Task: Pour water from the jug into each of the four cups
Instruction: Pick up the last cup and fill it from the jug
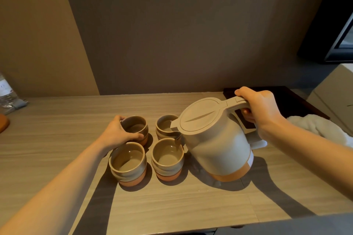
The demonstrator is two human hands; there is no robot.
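Several grey-and-terracotta cups stand in a square on the wooden table [57,129]. My left hand [117,132] grips the far left cup [136,127] from its left side. The far right cup [165,126] has the jug's spout over its rim. The near left cup [128,162] and near right cup [167,158] stand free. The beige lidded jug [215,143] with an orange base is tilted left, lifted off the table, held by its handle in my right hand [257,108]. No stream of water is visible.
A white towel [321,128] lies at the right beside a dark tray [286,99]. A clear plastic bottle [6,93] stands at the far left edge, with an orange object [2,122] near it. A wall runs behind the table.
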